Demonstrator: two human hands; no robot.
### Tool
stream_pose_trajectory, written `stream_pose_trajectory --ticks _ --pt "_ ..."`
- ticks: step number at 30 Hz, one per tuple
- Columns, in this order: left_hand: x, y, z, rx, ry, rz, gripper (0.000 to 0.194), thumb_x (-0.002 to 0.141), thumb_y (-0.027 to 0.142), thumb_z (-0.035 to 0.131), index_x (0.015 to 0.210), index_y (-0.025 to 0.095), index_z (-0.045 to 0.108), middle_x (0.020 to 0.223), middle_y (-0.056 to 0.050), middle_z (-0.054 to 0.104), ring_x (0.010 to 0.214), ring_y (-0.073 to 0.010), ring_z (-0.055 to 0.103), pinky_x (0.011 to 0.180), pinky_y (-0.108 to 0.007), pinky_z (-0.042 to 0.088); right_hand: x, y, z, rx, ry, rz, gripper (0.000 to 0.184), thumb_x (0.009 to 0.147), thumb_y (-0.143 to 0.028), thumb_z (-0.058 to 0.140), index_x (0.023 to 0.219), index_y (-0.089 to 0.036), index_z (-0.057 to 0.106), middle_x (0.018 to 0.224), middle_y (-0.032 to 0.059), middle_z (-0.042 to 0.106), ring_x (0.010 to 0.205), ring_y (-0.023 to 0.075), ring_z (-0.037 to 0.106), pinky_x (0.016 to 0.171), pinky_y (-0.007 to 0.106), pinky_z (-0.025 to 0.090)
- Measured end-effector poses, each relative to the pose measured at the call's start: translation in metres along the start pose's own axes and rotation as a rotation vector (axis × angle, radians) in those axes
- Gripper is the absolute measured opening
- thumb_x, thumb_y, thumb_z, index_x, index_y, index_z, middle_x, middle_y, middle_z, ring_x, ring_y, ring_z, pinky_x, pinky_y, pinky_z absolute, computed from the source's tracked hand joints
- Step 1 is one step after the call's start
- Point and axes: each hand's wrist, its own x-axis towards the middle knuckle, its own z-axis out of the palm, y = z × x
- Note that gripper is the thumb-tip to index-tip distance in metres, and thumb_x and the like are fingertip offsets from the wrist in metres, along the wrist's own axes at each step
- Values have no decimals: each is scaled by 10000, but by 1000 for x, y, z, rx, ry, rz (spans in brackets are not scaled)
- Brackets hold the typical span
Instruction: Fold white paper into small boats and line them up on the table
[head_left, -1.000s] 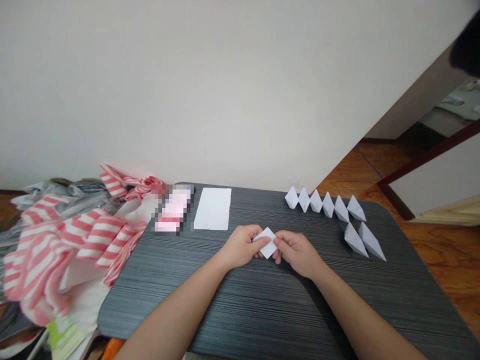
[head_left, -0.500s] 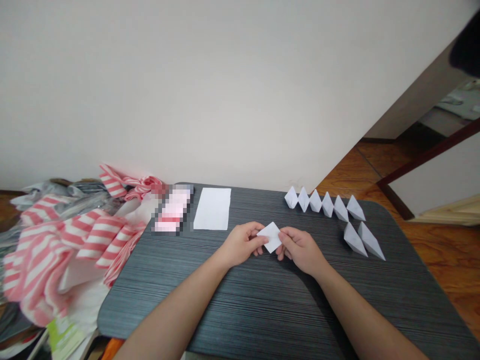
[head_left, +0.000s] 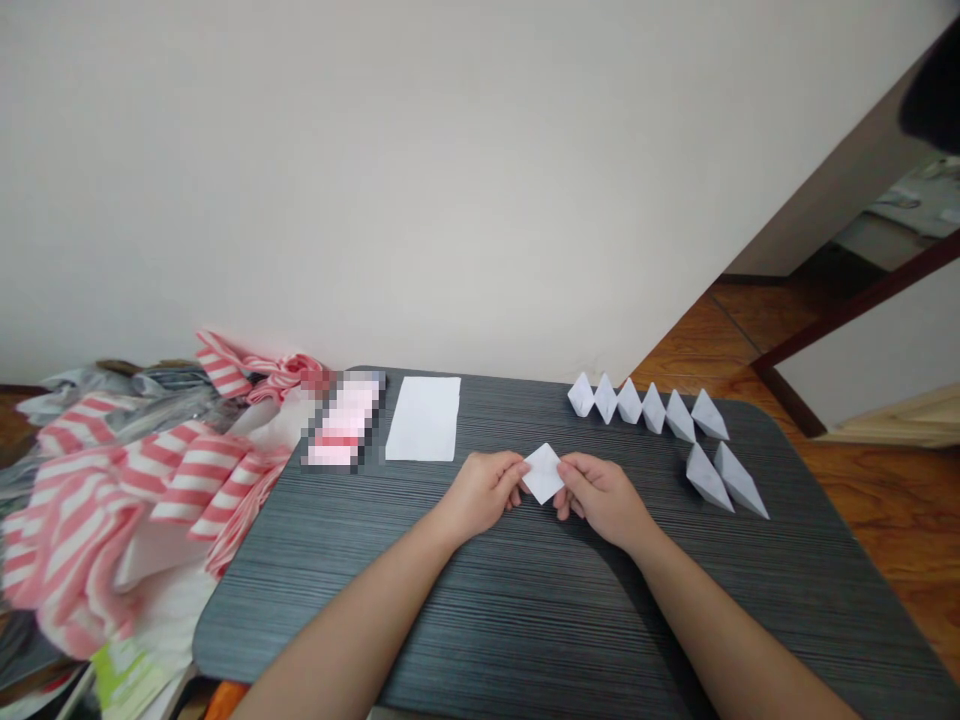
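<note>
Both of my hands pinch a small white folded paper square (head_left: 543, 472), held like a diamond just above the dark striped table (head_left: 480, 600). My left hand (head_left: 484, 490) grips its left corner with closed fingers. My right hand (head_left: 600, 498) grips its right corner the same way. A flat stack of white paper sheets (head_left: 424, 418) lies beyond my left hand. Several finished white paper boats (head_left: 649, 406) stand in a row at the back right, with two more boats (head_left: 724, 478) in front of them.
A heap of red-and-white striped cloth (head_left: 112, 500) and plastic bags spills over the table's left edge. A blurred pink object (head_left: 343, 420) lies beside the paper stack. A white wall rises just behind the table, and wooden floor (head_left: 885, 500) shows at the right.
The folded paper has risen slightly and turned in my fingers, from low on the table to a diamond held a little higher. My hands stayed close together.
</note>
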Motion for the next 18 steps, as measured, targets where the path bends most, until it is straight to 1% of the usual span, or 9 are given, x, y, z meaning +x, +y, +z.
stream_pose_trajectory --ticks 1,3,5,7,9,11,13,15,18 --pt "0 0 0 39 16 19 332 908 375 392 804 155 617 613 -7 618 522 -101 557 537 -202 434 0 0 0 -3 1 3 333 909 -411 434 735 -162 572 528 -3 620 409 97 537 420 197 374" --pt "-1 0 -1 109 62 59 255 883 350 464 981 175 622 726 -10 662 605 -113 591 602 -213 455 0 1 0 -6 10 13 340 909 -416 430 734 -162 570 530 0 622 414 99 545 421 196 375" --pt "-1 -1 -2 168 107 111 284 865 316 510 1110 197 588 878 -20 688 718 -128 619 688 -231 469 0 2 0 0 22 27 332 906 -422 435 747 -163 570 534 1 623 423 104 555 418 196 374" --pt "-1 -2 -3 225 125 175 281 868 293 510 1121 207 594 1000 -28 682 847 -145 626 781 -250 463 1 2 0 11 24 35 325 901 -425 440 758 -164 571 533 0 621 422 106 557 414 197 373" --pt "0 -3 -2 280 128 227 257 881 287 487 1083 205 624 1049 -33 676 923 -159 619 830 -264 452 1 1 0 10 18 35 326 900 -425 441 756 -165 574 529 1 620 414 106 551 411 199 373" --pt "0 -4 -2 323 139 247 266 891 291 468 1069 193 640 1033 -45 684 912 -166 628 822 -271 458 1 1 0 -1 13 31 328 901 -420 440 748 -164 577 527 4 622 408 103 542 411 200 372" --pt "0 -5 -2 345 147 241 277 892 296 464 1052 175 655 986 -60 697 857 -167 640 784 -267 469 1 1 0 -9 15 26 326 903 -414 439 744 -164 578 529 6 625 406 101 538 409 199 370" --pt "0 -4 -2 335 140 212 287 890 301 468 1053 165 661 904 -63 707 788 -158 643 740 -256 475 1 2 0 -13 14 20 327 905 -407 437 735 -164 575 532 7 625 410 100 539 411 198 371" --pt "0 -3 -2 266 125 140 300 890 321 464 1060 176 664 743 -38 692 672 -135 625 670 -234 473 1 2 0 -15 11 8 325 908 -399 437 726 -164 572 532 6 623 410 96 534 414 197 370"
